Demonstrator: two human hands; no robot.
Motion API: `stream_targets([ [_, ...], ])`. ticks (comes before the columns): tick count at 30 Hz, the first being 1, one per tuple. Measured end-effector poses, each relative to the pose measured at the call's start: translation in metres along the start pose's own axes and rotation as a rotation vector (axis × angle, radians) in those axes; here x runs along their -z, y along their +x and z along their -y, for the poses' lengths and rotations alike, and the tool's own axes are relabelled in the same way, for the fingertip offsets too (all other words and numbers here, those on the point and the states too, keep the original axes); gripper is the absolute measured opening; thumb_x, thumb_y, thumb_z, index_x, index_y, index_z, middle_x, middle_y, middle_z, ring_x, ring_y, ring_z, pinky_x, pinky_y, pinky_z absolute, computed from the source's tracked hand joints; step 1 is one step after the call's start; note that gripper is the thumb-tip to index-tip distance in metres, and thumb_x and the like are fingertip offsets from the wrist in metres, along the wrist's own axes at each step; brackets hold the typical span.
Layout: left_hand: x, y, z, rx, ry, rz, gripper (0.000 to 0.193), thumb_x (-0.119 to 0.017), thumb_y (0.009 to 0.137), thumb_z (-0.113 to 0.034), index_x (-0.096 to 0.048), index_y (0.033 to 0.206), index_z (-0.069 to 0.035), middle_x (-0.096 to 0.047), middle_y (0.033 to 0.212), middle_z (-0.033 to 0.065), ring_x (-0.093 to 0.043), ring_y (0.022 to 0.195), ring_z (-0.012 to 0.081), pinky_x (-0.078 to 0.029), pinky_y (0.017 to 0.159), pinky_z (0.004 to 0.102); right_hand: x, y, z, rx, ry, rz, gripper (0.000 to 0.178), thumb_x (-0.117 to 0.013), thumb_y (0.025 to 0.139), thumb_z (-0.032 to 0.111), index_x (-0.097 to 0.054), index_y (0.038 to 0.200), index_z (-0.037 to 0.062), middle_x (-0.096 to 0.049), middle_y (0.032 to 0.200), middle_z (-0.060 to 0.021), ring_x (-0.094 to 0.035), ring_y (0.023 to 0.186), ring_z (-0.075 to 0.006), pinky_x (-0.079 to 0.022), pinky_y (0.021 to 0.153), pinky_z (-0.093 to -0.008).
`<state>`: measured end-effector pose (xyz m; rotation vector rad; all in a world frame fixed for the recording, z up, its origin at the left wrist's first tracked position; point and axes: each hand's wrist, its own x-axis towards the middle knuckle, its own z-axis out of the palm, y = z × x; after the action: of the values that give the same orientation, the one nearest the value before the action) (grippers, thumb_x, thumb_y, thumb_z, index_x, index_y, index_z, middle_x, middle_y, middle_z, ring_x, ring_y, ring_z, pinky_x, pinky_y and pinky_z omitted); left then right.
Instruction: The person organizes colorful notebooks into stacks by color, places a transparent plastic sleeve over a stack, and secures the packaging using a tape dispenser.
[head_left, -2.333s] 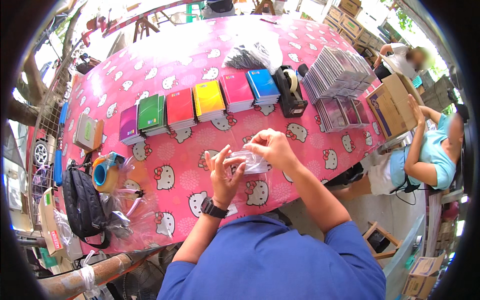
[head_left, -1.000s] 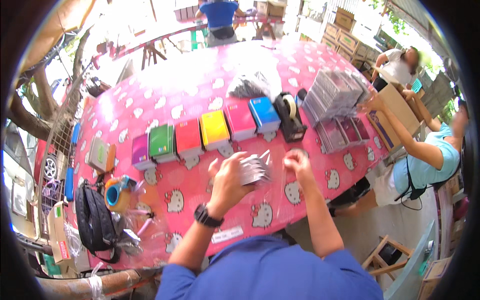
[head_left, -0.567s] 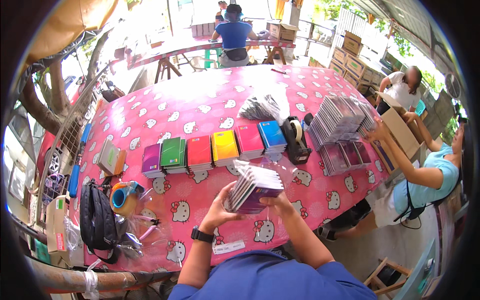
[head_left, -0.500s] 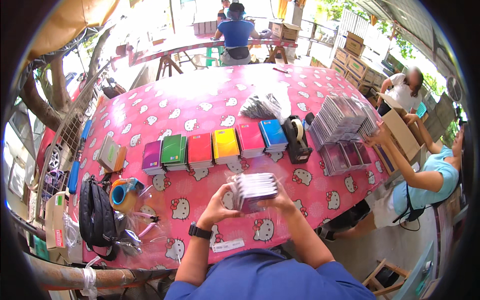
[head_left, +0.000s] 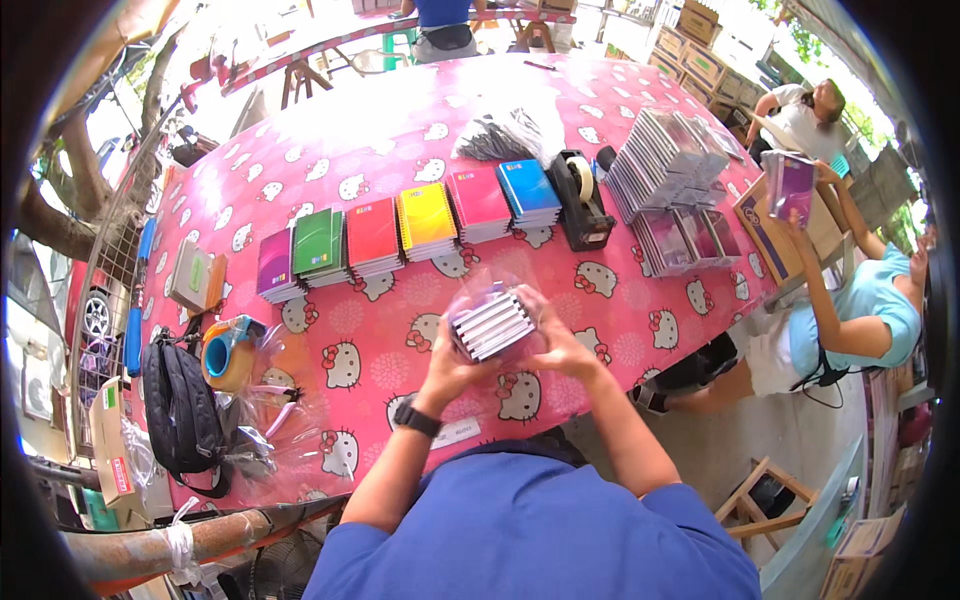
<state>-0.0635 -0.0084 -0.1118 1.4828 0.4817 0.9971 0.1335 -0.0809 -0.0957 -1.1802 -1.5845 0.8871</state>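
Observation:
A small stack of notebooks in clear plastic wrap [head_left: 492, 325] is held between my two hands above the pink tablecloth [head_left: 380, 355], page edges facing up. My left hand [head_left: 450, 362] grips its left side and my right hand [head_left: 556, 342] its right side. Beyond them runs a row of spiral notebook stacks: purple [head_left: 277, 262], green [head_left: 319, 243], red [head_left: 373, 229], yellow [head_left: 427, 216], pink [head_left: 479, 199] and blue [head_left: 529, 187]. A black tape dispenser [head_left: 583, 205] stands at the row's right end.
Wrapped notebook packs [head_left: 660, 165] are piled at the right. Beside them a co-worker in light blue [head_left: 860, 310] holds a purple pack [head_left: 793, 188] over a cardboard box [head_left: 765, 225]. A black bag [head_left: 182, 405], tape rolls [head_left: 228, 355] and pink-handled pliers [head_left: 283, 415] lie at left.
The wrapped stack in my hands has tilted and turned so its page edges face up. My view has shifted downward. The co-worker at right has lifted a purple pack.

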Motion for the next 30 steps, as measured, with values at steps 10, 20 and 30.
stream_targets([
  [10,0.01,0.022,-0.018,0.065,-0.067,0.107,0.103,-0.082,0.054,-0.007,-0.024,0.139,-0.012,-0.041,0.12,0.0065,-0.045,0.112,0.0199,-0.041,0.095,0.0323,-0.026,0.019,0.001,-0.013,0.23,-0.2,0.082,-0.071,0.063,-0.002,-0.028,0.132,0.0062,-0.039,0.123,-0.0098,-0.041,0.117,-0.0187,-0.034,0.1,-0.032],
  [20,0.022,0.046,-0.072,0.073,-0.056,-0.102,0.072,-0.071,0.073,-0.02,-0.037,0.135,-0.008,-0.054,0.114,0.0119,-0.055,0.098,0.0194,-0.043,0.089,0.0332,0.013,0.05,0.061,-0.222,-0.273,-0.301,0.054,-0.07,0.073,0.043,-0.061,0.11,0.0037,-0.06,0.109,-0.0126,-0.053,0.107,-0.0215,-0.034,0.097,-0.0369],
  [30,0.035,0.049,-0.146,-0.565,0.686,-0.205,0.027,-0.07,0.073,-0.018,-0.064,0.1,-0.013,-0.065,0.086,0.0003,-0.058,0.097,0.021,-0.031,0.099,0.0473,0.034,0.044,0.083,-0.083,-0.306,-0.536,0.015,-0.062,0.079,0.02,-0.066,0.077,0.0057,-0.064,0.08,-0.0067,-0.058,0.085,-0.0194,-0.04,0.084,-0.0364],
])
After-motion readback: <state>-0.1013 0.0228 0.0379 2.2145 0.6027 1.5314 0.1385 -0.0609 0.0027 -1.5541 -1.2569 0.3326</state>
